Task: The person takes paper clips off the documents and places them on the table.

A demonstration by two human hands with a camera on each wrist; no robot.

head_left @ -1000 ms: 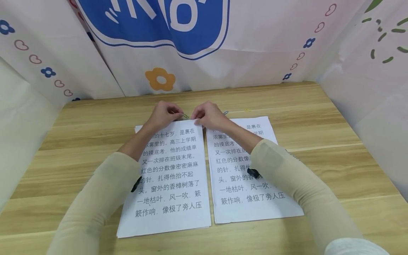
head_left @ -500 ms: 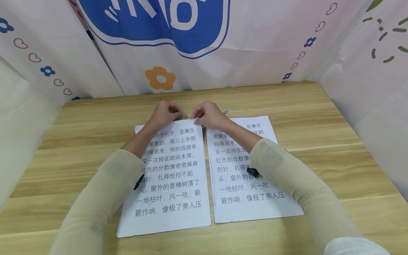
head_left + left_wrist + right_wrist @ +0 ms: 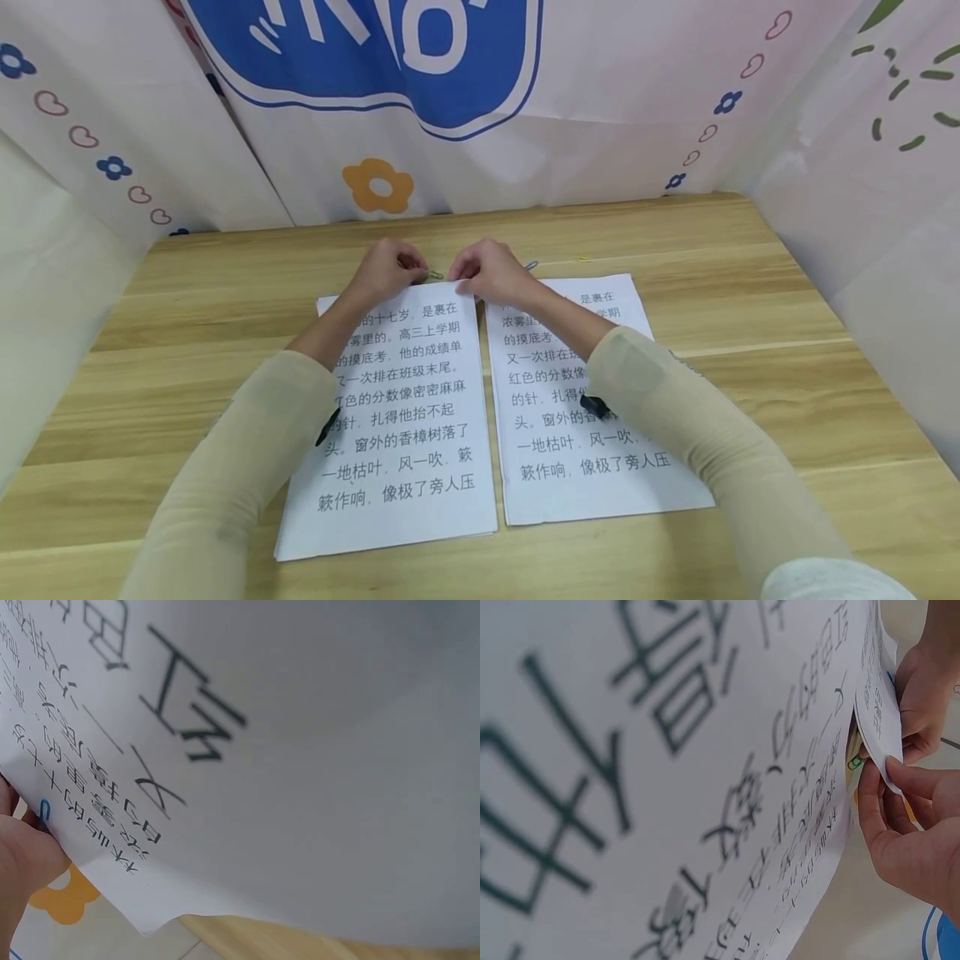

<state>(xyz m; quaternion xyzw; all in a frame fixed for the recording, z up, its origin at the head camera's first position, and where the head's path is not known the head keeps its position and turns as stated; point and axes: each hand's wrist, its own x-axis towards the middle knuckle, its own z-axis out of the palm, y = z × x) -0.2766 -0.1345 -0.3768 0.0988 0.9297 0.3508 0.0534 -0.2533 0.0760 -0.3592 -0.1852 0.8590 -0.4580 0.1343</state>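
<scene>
Two stacks of printed sheets lie side by side. My left hand (image 3: 388, 271) is at the far edge of the left paper stack (image 3: 408, 417). In the left wrist view, its thumb and fingers pinch a blue paper clip (image 3: 45, 810) whose loop shows over the sheet's edge. My right hand (image 3: 491, 271) pinches the same stack's far right corner, thumb on top and fingers beneath, as the right wrist view shows. A green paper clip (image 3: 435, 274) shows between the hands, just beyond that edge. The right paper stack (image 3: 592, 483) lies partly under my right forearm.
Another blue paper clip (image 3: 531, 265) and a yellow paper clip (image 3: 582, 259) lie on the wooden table (image 3: 787, 400) beyond the right stack. A printed cloth backdrop (image 3: 600, 150) rises behind the table's far edge.
My left forearm and sleeve have shifted slightly to the right. Both hands stay at the left stack's far edge, and the stacks lie as before.
</scene>
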